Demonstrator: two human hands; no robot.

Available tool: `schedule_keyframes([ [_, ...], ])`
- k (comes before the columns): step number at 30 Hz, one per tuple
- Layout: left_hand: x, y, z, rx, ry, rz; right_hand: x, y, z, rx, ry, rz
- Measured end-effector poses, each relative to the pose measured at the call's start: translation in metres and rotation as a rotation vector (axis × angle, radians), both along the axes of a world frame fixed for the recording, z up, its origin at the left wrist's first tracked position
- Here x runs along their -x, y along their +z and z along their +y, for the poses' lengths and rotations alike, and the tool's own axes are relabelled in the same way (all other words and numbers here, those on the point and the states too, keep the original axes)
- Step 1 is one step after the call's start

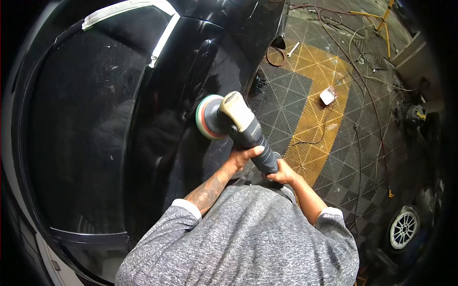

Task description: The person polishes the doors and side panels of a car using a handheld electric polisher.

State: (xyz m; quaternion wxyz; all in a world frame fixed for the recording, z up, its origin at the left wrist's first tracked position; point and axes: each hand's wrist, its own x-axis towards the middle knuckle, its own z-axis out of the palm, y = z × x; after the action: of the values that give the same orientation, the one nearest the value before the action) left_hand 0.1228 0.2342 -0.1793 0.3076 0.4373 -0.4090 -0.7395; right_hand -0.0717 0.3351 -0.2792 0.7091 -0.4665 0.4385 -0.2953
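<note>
A polisher (252, 134) with a dark body and a pale cover over its head is held in both my hands. My left hand (244, 156) wraps round the middle of the body, thumb on top. At the rear end, my right hand (284, 172) is closed round the grip. The round polishing pad (208, 117), edged in green, white and orange, stands on its side against the black car panel (191, 157). White masking tape (164, 40) runs along the edges near the car's glass.
Grey and yellow floor tiles (315, 128) lie to the right of the car. On them are a small white container (328, 96), a wrench (293, 49) and a dark red hose (367, 90). A wheel (404, 229) stands at the lower right.
</note>
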Motion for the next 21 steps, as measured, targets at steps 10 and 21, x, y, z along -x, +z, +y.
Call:
schedule_keyframes([
  [10, 0.01, 0.003, -0.013, -0.029, -0.045, -0.023, 0.014, 0.025, -0.015, 0.038, -0.037, 0.081],
  [21, 0.022, 0.015, -0.031, 0.106, -0.092, 0.028, 0.028, 0.06, -0.025, 0.058, -0.077, 0.197],
])
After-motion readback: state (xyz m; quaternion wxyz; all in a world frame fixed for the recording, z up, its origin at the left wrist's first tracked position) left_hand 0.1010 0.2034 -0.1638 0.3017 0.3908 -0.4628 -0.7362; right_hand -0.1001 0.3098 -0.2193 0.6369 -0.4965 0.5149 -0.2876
